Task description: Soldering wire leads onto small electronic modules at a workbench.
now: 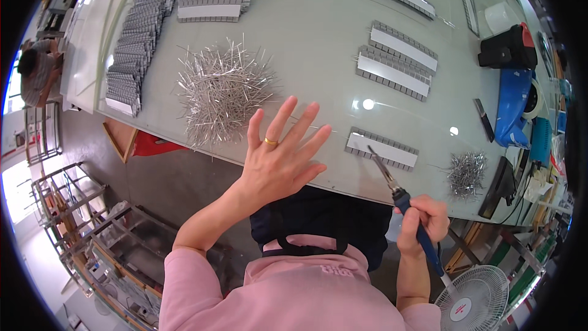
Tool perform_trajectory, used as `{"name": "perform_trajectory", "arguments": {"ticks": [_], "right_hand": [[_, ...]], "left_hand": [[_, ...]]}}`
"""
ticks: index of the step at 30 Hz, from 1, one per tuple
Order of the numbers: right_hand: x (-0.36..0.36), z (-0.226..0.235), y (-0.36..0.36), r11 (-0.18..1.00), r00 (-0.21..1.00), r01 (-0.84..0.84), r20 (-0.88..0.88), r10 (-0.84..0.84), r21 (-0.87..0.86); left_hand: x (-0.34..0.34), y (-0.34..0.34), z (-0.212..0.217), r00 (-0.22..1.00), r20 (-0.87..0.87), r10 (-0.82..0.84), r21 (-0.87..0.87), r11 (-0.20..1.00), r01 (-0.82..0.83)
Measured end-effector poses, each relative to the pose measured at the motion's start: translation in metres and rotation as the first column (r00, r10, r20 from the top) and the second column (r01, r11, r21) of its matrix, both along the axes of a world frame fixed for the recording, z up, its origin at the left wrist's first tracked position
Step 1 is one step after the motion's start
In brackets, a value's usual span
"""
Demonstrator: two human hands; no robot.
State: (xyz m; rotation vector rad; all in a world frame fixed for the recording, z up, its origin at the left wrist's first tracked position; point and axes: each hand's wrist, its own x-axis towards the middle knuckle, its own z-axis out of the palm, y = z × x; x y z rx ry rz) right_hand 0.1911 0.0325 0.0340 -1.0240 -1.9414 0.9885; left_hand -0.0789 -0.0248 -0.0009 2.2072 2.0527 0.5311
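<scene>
From my distant seat I looked down on a pale, glossy table (306, 43) that caught bright light reflections. At its near edge the left hand (278, 162) was released, fingers spread, between a big heap of silvery wires (223, 95) and a white strip with grey toothed edges (395, 154). The right hand (422, 224) was grasping a soldering iron (402, 199) by its blue handle, the tip over that strip; I could not tell whether they touched. Farther off lay more strips (392, 75), and at the far left I saw dense grey stacks (138, 43). A smaller wire heap (467, 175) sat at the right, near a blue holder (513, 107). Beyond the table's left side were a grey floor (177, 190), metal racks (70, 193) and another person (41, 76); a white fan (474, 300) stood near right.
</scene>
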Motion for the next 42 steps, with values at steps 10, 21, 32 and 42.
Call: {"name": "perform_trajectory", "arguments": {"ticks": [10,21,32,42], "right_hand": [[-0.030,0.009,0.012,0.999,0.996,-0.028,0.082,0.027,0.014],[-0.044,0.017,0.018,0.997,0.989,-0.061,0.139,0.055,0.038],[-0.036,0.009,0.022,0.995,0.991,-0.074,0.108,0.081,-0.067],[0.022,-0.019,0.012,0.913,0.852,0.403,-0.335,-0.402,-0.068]], "left_hand": [[0.001,0.004,-0.001,0.995,-0.045,-0.087,-0.038,0.996,0.085],[-0.002,0.005,0.001,0.994,-0.037,-0.100,-0.066,0.993,0.098],[-0.009,-0.016,0.008,1.000,-0.015,0.021,0.008,1.000,-0.021],[0.063,0.021,0.014,0.976,0.179,-0.122,-0.004,0.992,0.125]]}}
